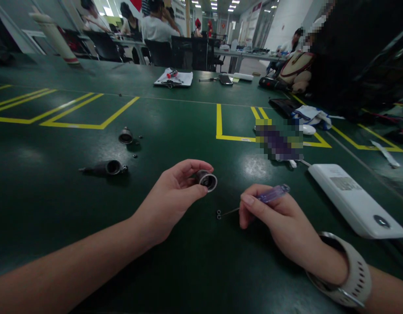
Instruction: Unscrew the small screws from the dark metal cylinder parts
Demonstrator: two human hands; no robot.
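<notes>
Between its thumb and fingers, my left hand (175, 196) grips a round metal cup-shaped part (208, 180), its hollow end facing right and toward me. My right hand (270, 213) is closed around a screwdriver (273, 194) with a clear purple handle, held like a pen. The thin shaft points left, its tip beside two tiny ring-like parts (218, 214) on the green table (188, 270). To the left lies a dark cylindrical metal part (111, 167) with a thin shaft. Behind it sits a cone-shaped metal part (125, 136), with several tiny pieces (135, 155) around.
A white power bank (355, 198) with a cable lies to the right, near a pixelated phone-like object (280, 141). Farther back are a clipboard with papers (173, 78), a dark phone (225, 80) and a cloth (311, 115). Yellow tape (219, 122) marks the table. People sit beyond.
</notes>
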